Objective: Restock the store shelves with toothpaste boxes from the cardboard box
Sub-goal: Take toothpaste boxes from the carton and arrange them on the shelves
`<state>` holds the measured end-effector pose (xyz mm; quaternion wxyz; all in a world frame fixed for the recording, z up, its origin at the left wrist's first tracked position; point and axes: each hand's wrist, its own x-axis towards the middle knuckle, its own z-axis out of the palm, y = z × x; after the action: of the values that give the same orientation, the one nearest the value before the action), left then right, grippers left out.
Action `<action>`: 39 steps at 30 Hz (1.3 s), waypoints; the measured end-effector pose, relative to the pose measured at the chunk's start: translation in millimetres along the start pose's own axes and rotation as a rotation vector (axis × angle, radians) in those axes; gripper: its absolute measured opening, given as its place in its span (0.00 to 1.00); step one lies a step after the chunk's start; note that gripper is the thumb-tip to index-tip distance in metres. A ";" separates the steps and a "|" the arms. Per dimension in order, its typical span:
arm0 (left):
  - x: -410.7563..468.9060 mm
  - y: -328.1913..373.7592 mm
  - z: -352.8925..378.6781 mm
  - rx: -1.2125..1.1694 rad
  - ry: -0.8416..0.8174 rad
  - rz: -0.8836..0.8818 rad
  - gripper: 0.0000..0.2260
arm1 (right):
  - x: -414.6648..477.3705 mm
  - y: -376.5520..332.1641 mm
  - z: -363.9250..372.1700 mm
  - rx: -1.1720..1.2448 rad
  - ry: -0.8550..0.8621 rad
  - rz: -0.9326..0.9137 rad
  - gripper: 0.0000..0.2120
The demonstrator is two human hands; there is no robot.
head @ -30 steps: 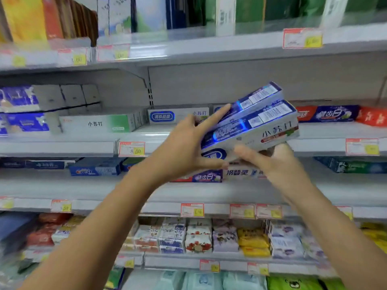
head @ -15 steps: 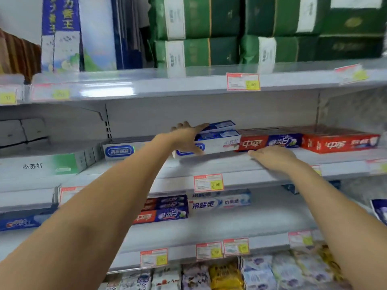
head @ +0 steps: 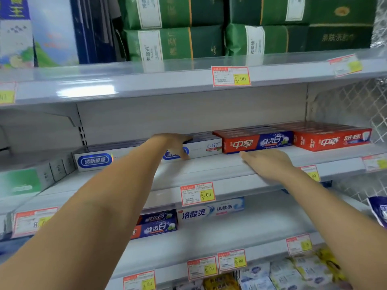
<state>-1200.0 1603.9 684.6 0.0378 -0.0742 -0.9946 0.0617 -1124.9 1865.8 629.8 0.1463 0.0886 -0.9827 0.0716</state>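
Note:
White-and-blue toothpaste boxes (head: 206, 148) lie on the middle shelf (head: 209, 170), pushed back next to a red-and-blue box (head: 257, 142). My left hand (head: 174, 144) lies over the top and front of the white boxes, thumb down on the front face. My right hand (head: 266, 164) lies flat and palm down on the bare shelf in front of the red-and-blue box, holding nothing. The cardboard box is out of view.
A matching white box (head: 95, 161) lies further left, red boxes (head: 333, 139) further right. Green packs (head: 173, 42) fill the top shelf. More toothpaste boxes (head: 157, 225) lie on the shelf below. Price tags (head: 198, 193) line the shelf edges.
The two white-and-blue boxes went from held in the air by both hands to lying on the middle shelf. My right hand let go and now lies flat on the shelf.

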 end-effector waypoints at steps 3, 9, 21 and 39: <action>9.7 -4.7 2.4 -0.028 -0.024 -0.011 0.34 | -0.4 -0.5 0.3 0.006 0.022 -0.010 0.20; 23.5 -11.2 11.4 -0.082 0.009 -0.035 0.35 | 2.8 -0.1 3.6 -0.025 0.050 -0.017 0.16; 32.9 -2.6 10.1 -0.043 0.002 -0.028 0.30 | 8.6 1.9 8.5 -0.024 0.042 -0.010 0.28; -41.0 53.7 9.6 -0.254 0.285 -0.065 0.15 | 9.8 3.5 16.0 0.011 0.176 0.022 0.29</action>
<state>-1152.7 1649.2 665.6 0.1709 -0.0539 -0.9808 -0.0765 -1139.2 1865.0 617.2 0.2306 0.0722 -0.9665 0.0859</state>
